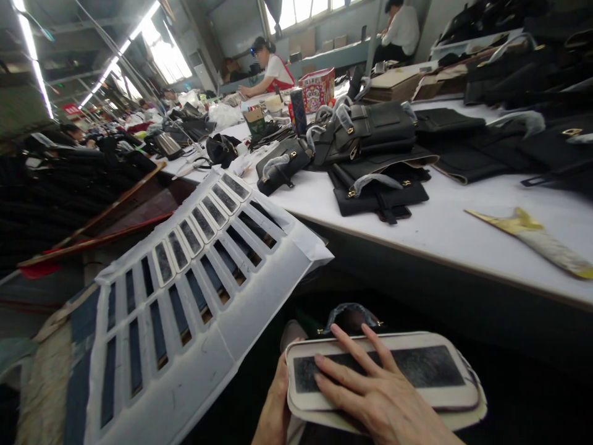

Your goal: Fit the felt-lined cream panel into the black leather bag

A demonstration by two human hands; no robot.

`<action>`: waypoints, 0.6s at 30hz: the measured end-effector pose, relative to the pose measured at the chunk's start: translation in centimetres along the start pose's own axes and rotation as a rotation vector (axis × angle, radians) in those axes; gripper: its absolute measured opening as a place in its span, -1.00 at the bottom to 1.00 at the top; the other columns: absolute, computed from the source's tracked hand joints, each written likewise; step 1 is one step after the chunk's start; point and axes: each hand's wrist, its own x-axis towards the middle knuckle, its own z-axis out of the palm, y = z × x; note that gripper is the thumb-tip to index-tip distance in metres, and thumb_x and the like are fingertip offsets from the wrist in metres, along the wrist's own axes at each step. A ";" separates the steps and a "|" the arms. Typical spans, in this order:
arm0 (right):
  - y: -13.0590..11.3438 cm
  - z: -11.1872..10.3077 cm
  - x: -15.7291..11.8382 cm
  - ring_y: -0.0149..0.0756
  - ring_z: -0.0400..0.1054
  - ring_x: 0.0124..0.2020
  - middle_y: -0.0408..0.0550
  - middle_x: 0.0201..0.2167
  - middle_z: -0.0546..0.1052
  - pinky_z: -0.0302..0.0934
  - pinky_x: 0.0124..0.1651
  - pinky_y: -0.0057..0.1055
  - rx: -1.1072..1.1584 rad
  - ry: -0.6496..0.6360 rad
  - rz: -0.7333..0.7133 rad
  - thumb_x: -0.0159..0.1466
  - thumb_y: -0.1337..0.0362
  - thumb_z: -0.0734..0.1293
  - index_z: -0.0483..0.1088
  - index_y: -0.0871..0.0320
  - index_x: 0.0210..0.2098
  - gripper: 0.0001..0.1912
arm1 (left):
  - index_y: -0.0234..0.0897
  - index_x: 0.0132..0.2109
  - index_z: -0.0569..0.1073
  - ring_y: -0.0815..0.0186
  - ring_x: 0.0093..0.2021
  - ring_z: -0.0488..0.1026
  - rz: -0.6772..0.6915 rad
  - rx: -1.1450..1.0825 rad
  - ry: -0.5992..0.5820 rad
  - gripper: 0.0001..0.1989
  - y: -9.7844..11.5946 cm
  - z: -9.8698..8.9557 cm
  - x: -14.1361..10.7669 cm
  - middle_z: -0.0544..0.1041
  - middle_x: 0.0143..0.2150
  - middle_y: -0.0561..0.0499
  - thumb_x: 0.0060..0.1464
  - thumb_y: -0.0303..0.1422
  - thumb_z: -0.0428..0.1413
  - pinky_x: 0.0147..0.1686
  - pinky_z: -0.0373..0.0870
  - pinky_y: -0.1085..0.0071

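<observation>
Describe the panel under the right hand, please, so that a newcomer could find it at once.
From the long white table, look below its front edge, right of the slotted tray. There, the right hand lies on a cream, black-centred panel with round corners. The tray's white-bordered black strips look similar, but only this one is in hand.

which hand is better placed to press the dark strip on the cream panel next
Likely the right hand: it lies spread across the dark strip. The left hand is at the left end of the cream panel, clear of the strip.
</observation>
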 end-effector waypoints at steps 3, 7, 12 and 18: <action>-0.1 -0.3 0.1 0.21 -0.10 0.39 -0.21 0.33 0.25 -0.08 0.33 0.30 0.009 -0.030 0.009 0.26 0.37 0.26 0.19 -0.09 0.29 -0.39 | -0.14 0.23 0.42 0.05 0.44 -0.03 0.066 0.123 -0.002 -0.49 0.8 -0.1 -0.3 0.33 0.34 -0.01 0.20 -0.06 0.09 0.43 -0.22 0.11; -0.1 -0.4 0.1 0.16 -0.06 0.38 -0.21 0.31 0.30 -0.07 0.34 0.24 0.004 0.008 -0.003 0.26 0.36 0.28 0.19 -0.09 0.30 -0.37 | -0.11 0.27 0.36 -0.05 0.35 0.19 -0.010 0.166 -0.083 -0.46 2.0 0.1 -0.2 0.38 0.30 -0.06 0.20 -0.07 0.10 0.37 0.00 -0.02; 0.1 -0.1 0.0 0.09 -0.05 0.39 -0.20 0.29 0.33 -0.10 0.37 0.18 0.013 0.044 -0.003 0.27 0.36 0.28 0.24 -0.12 0.26 -0.41 | -0.08 0.25 0.39 0.02 0.37 0.16 -0.052 0.245 -0.069 -0.47 3.4 0.5 -0.4 0.36 0.32 -0.01 0.17 -0.08 0.15 0.38 0.01 0.12; 0.1 -0.2 0.4 0.13 0.04 0.35 -0.25 0.25 0.37 -0.08 0.38 0.16 -0.024 0.088 -0.029 0.34 0.29 0.27 0.27 -0.08 0.25 -0.51 | -0.05 0.26 0.36 0.06 0.40 0.11 -0.044 0.299 -0.076 -0.47 3.5 0.5 -0.4 0.34 0.33 0.05 0.18 -0.10 0.13 0.40 -0.05 0.16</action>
